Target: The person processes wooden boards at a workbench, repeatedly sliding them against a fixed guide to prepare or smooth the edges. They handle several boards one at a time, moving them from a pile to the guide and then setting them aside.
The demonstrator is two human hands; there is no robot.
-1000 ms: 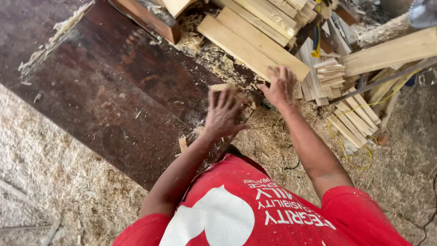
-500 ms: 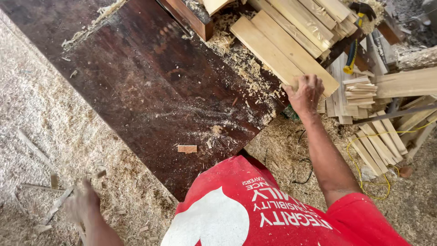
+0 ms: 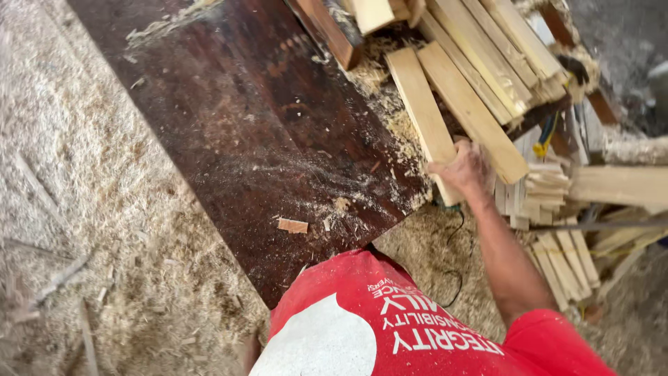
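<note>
The person's right hand (image 3: 463,169) reaches out to the near end of a long pale wooden plank (image 3: 421,111). The fingers curl over the plank's end, so the hand looks closed on it, gripping it from above. The plank lies at the right edge of a big dark brown wooden board (image 3: 257,139), just beside another pale plank (image 3: 473,111). They lie side by side, maybe so each one is easy to grab. More thin pale wood strips (image 3: 546,191) sit stacked to the right of the hand. One small light wood chip (image 3: 293,225) rests alone on the dark board, with sawdust sprinkled around it. Sawdust also covers the ground (image 3: 83,209). The left hand is not in the picture, so I cannot tell how it is held.
</note>
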